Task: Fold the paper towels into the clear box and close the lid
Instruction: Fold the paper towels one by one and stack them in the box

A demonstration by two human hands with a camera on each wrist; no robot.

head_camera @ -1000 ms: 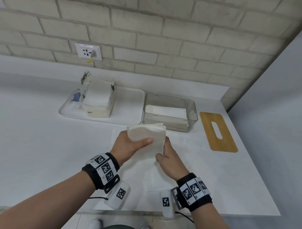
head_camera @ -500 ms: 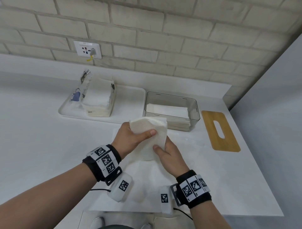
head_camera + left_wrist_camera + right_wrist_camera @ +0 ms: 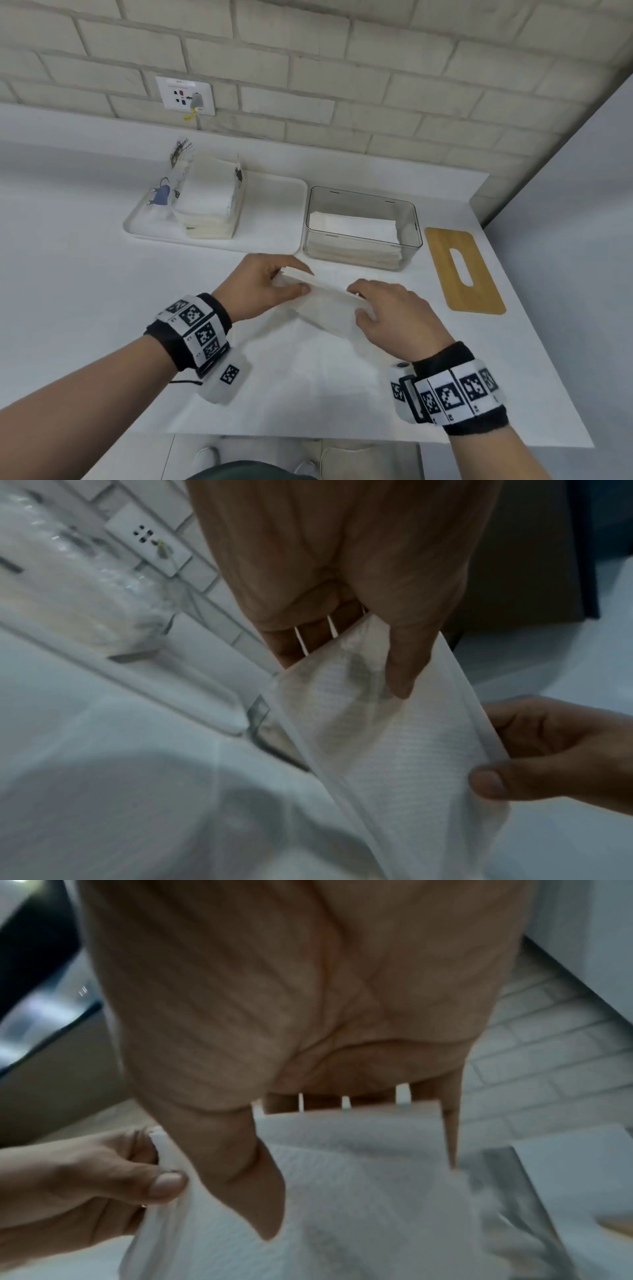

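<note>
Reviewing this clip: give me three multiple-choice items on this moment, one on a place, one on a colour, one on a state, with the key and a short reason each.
1. Where does the lid lie?
A. on the clear box
B. on the counter right of the clear box
C. on the tray

2. What colour is the lid?
A. wood brown
B. black
C. blue

3. How is the folded paper towel held?
A. by both hands
B. by the left hand only
C. lying untouched

Key: 1 B, it lies flat beside the clear box; 2 A, wood grain shows; 3 A, left hand and right hand each pinch an end.
</note>
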